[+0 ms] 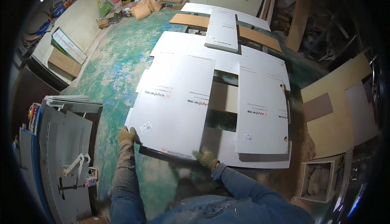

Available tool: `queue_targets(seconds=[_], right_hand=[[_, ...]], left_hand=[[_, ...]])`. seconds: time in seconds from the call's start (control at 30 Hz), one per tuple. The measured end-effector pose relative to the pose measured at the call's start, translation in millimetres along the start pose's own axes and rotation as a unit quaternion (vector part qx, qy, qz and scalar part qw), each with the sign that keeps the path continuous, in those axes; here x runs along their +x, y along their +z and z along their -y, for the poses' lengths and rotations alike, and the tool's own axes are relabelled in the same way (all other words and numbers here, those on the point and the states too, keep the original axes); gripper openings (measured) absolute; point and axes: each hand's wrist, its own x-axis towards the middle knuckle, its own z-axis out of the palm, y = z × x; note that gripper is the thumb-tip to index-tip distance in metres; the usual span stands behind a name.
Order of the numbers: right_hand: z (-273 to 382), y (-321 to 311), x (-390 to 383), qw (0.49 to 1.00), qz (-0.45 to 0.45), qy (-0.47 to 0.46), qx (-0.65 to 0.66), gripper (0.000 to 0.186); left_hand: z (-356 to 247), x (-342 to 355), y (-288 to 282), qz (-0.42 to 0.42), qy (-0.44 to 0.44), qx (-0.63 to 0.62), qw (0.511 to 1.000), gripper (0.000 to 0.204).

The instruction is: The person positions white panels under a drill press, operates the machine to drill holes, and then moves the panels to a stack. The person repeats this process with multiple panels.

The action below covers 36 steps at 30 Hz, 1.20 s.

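A large white panel point(174, 98) with printed film and a small label lies at the left of a stack of white boards. My left hand point(126, 135), in a yellowish work glove, grips its near left corner. At the near right corner, my right hand point(206, 158), gloved too, holds the edge; its fingertips are partly hidden. A second white panel point(262, 114) lies to the right, with round holes along its right edge. Between the two, a gap shows boards below. Farther off, a narrow white panel stack point(222, 31) rests across the boards.
Brown boards point(260, 38) stick out at the far side. Grey panels and a white bracket point(79, 169) stand at my left. A small open wooden box point(321, 179) and pale sheets point(337, 114) are at my right. Sacks point(148, 6) sit by the far wall.
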Motion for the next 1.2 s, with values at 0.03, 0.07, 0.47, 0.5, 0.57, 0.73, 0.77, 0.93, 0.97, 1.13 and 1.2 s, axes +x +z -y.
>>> queue_targets(seconds=[0.03, 0.07, 0.47, 0.5, 0.57, 0.73, 0.77, 0.93, 0.97, 1.13, 1.2], right_hand=[[11, 5, 1, 1.000, -0.010, 0.025, -0.011, 0.082], [23, 12, 1, 0.998, -0.017, 0.050, -0.021, 0.086], [48, -14, -18, 0.980, -0.164, 0.115, -0.016, 0.087], [55, -17, -27, 0.975, -0.188, 0.030, 0.111, 0.084], [60, -29, -24, 0.978, -0.139, -0.002, 0.156, 0.085], [127, -64, -51, 0.989, -0.143, 0.024, -0.029, 0.098], [140, -70, -58, 0.991, -0.135, 0.022, -0.009, 0.104], [118, -108, -110, 0.971, -0.229, -0.044, -0.055, 0.068], [93, -120, -122, 0.963, -0.254, -0.092, -0.020, 0.066], [95, -170, -235, 0.908, -0.277, -0.299, 0.100, 0.058], [104, -201, -294, 0.899, -0.220, -0.356, 0.132, 0.065]], left_hand=[[-12, -7, -1, 0.017, 0.002, 0.025, 1.000, 0.067], [-17, -11, -4, 0.030, 0.002, 0.052, 0.998, 0.066], [-20, -23, -27, 0.076, 0.123, 0.100, 0.984, 0.071], [-27, -11, -36, 0.091, 0.139, 0.077, 0.983, 0.067], [-24, 47, -28, 0.200, 0.148, -0.060, 0.967, 0.062], [-78, 49, 15, -0.148, 0.447, -0.271, 0.840, 0.055], [-81, 53, 11, -0.118, 0.457, -0.206, 0.857, 0.049], [-86, -6, 10, 0.014, 0.432, 0.017, 0.901, 0.032], [-98, -31, 18, 0.058, 0.397, -0.088, 0.912, 0.036], [-160, -161, -5, 0.290, 0.150, -0.512, 0.795, 0.066], [-181, -195, -11, 0.325, 0.215, -0.573, 0.721, 0.075]])
